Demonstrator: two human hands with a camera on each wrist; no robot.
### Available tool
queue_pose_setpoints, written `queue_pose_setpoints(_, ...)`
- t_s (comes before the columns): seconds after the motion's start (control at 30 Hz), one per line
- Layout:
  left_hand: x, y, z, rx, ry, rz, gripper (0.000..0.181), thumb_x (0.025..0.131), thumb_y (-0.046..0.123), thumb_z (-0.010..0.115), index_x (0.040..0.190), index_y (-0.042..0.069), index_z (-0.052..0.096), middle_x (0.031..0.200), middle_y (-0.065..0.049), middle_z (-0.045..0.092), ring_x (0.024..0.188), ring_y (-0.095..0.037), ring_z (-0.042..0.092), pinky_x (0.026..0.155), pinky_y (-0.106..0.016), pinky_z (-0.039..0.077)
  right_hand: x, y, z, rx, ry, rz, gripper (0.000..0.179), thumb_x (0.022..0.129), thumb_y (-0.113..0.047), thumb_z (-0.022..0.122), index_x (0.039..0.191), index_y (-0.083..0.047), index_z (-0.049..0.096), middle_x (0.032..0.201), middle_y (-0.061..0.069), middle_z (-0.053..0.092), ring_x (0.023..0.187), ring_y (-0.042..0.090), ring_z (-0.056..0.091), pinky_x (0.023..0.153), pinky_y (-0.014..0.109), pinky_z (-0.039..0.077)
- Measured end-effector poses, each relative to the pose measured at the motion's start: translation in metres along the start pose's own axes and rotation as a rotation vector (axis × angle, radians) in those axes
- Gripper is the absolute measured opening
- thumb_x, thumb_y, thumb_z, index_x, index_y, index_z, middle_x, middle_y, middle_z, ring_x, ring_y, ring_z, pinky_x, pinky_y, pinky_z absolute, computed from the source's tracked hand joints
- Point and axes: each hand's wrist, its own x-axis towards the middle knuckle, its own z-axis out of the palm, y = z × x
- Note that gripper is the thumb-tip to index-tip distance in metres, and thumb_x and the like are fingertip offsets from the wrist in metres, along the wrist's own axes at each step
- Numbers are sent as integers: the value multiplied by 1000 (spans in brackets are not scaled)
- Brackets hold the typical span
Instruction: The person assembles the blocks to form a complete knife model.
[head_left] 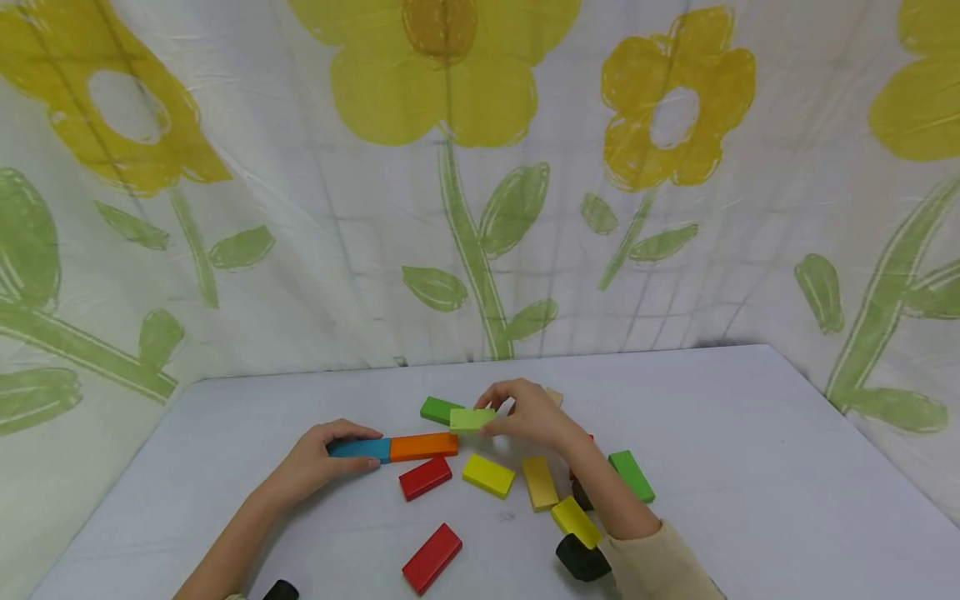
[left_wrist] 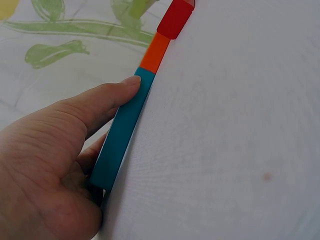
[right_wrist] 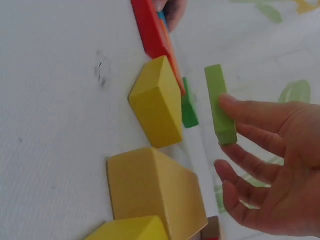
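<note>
On the white table my left hand (head_left: 318, 460) grips a blue block (head_left: 362, 450), its thumb along one long side in the left wrist view. The blue block's end meets an orange block (head_left: 423, 447), and the two form a straight row. My right hand (head_left: 532, 415) pinches a light green block (head_left: 471, 420) between thumb and fingers. In the right wrist view this light green block (right_wrist: 220, 104) is held off the table. A darker green block (head_left: 441, 409) lies behind it. Just in front of the row are a red block (head_left: 425, 478) and a yellow block (head_left: 488, 476).
A second red block (head_left: 432, 559) lies nearer the front. Around the right forearm are a tan block (head_left: 540, 482), another yellow block (head_left: 576, 522) and a green block (head_left: 632, 476). Behind the table hangs a flower-patterned curtain (head_left: 360, 250).
</note>
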Motion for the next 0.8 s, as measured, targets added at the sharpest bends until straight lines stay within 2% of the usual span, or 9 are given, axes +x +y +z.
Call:
queue_pose_setpoints(0.2, 0, 0, 0, -6, -1, -9, 36, 91, 27, 84, 124, 12, 78, 129, -8, 72, 119, -28, 58, 98, -41, 51, 0, 7, 1, -14, -14, 46, 23, 87, -14, 87, 108, -11, 78, 105, 5, 69, 89, 20, 59, 77, 30, 51)
queue_pose_setpoints(0.43, -1, 4, 0, 7, 0, -21, 37, 91, 28, 85, 124, 12, 78, 130, -9, 71, 121, -29, 58, 100, -42, 51, 1, 10, 1, -41, -30, 61, 25, 84, -14, 89, 107, -10, 78, 104, 5, 70, 90, 20, 59, 74, 30, 51)
queue_pose_setpoints(0.8, 0, 2, 0, 1, 1, -18, 37, 91, 27, 85, 124, 11, 78, 130, -9, 71, 121, -29, 57, 99, -41, 51, 0, 9, 4, -57, -55, 93, 23, 84, -13, 89, 105, -11, 79, 102, 2, 70, 94, 19, 60, 81, 32, 52)
